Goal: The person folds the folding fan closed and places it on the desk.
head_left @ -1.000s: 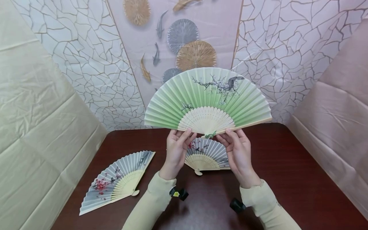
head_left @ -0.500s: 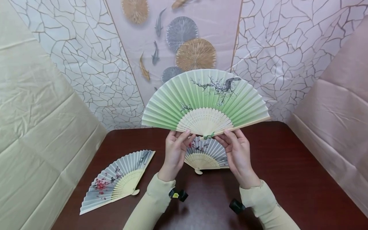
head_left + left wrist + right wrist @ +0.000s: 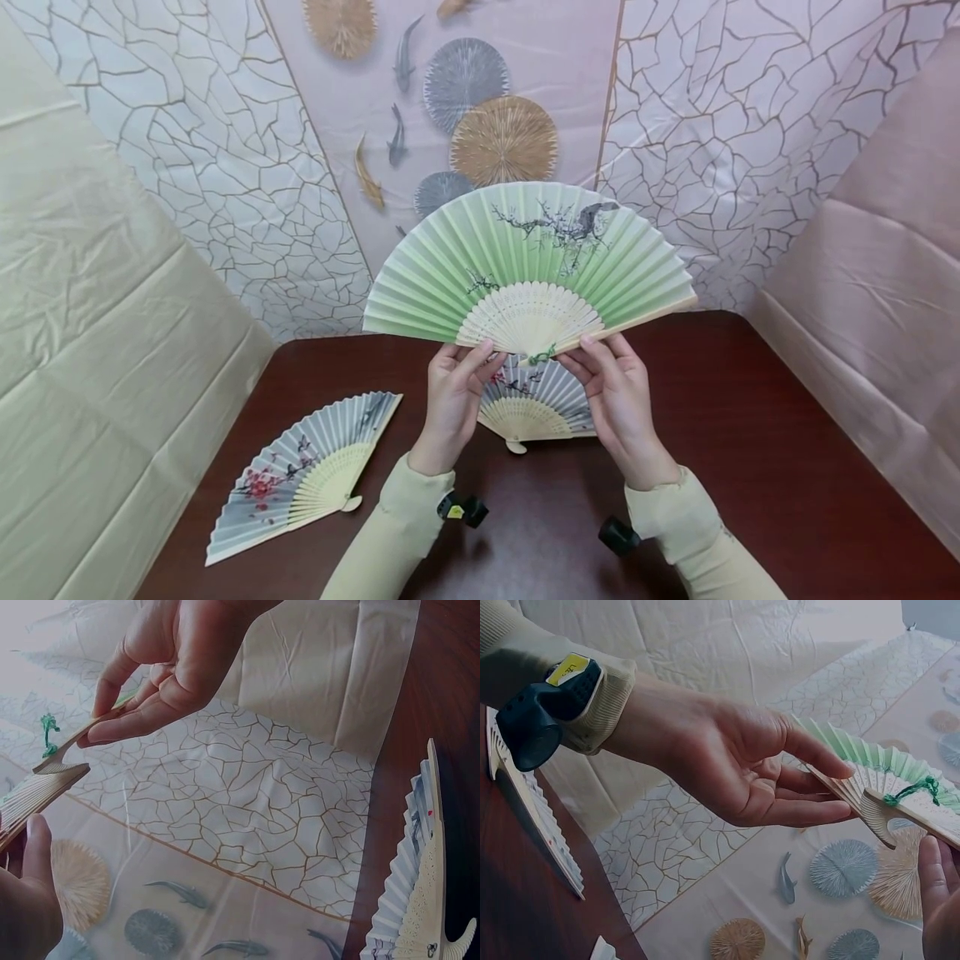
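Note:
A green-and-white folding fan [image 3: 525, 250] with dark blossom branches painted on it is spread wide above the table. My left hand [image 3: 453, 400] pinches its left guard stick between thumb and fingers. On the other side, my right hand [image 3: 619, 400] pinches the right guard stick, near the pivot. A green cord [image 3: 915, 790] is tied at the pivot. In the left wrist view my right hand [image 3: 169, 675] shows in full, while my left hand [image 3: 26, 900] is cut off at the edge. Below the held fan, a spread grey fan [image 3: 525, 419] is partly hidden by both hands.
Another grey folding fan [image 3: 307, 479] with red blossoms lies spread on the left of the dark red-brown table [image 3: 750, 467]. A patterned cloth backdrop [image 3: 247, 167] hangs behind, with fabric walls on both sides. Dark devices [image 3: 619, 536] sit at the wrists.
The green fan and both hands have shifted slightly left in the head view, the fan's right end dipping no lower. The backdrop has shifted left too. Both holds stay the same.

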{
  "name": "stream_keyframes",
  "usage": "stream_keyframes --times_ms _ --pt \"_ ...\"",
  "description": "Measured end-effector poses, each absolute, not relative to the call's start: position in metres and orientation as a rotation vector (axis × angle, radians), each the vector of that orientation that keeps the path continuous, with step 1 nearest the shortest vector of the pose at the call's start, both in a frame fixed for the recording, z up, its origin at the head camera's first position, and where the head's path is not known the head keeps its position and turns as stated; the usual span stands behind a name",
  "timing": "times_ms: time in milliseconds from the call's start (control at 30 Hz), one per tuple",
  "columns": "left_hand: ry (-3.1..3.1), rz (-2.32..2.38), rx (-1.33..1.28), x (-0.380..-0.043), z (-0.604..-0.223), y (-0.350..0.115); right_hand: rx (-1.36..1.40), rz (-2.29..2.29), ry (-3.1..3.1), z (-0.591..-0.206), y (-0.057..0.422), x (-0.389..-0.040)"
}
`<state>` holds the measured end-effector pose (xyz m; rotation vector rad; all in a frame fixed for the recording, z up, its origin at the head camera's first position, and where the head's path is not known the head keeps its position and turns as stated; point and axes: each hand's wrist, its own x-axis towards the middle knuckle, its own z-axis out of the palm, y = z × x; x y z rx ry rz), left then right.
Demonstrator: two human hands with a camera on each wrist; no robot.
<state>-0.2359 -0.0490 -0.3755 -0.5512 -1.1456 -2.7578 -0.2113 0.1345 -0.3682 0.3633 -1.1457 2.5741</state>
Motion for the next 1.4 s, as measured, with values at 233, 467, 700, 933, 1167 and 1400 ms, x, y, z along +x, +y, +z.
stream_keyframes --times_ms 233,467,700,933,1167,1400 --pt "-1.165 -2.755 -0.528 -0.2383 -0.3770 -0.0504 0.352 2.574 -1.165 -0.3680 0.1347 -0.2118" --pt "-1.201 -2.734 -0.496 -0.2388 -0.3780 -0.0515 0.354 2.570 -1.172 -0.3683 0.1346 -0.2112" --pt "-1.226 -2.714 -0.500 -0.2373 -0.3787 -0.0518 0.345 2.569 -1.182 -0.3687 0.1346 -0.2104" --pt "-1.218 -2.730 -0.515 -0.2366 -0.3773 -0.0524 0.352 2.562 -1.191 -0.3688 0.1361 -0.2104" --pt "-1.223 -2.738 -0.518 -0.2374 -0.3758 -0.0521 0.343 2.557 -1.189 -0.3686 0.1374 -0.2112" --pt "-1.231 -2.729 -0.531 -0.2364 -0.3754 -0.0541 0.320 2.560 -1.197 -0.3683 0.1371 -0.2106"
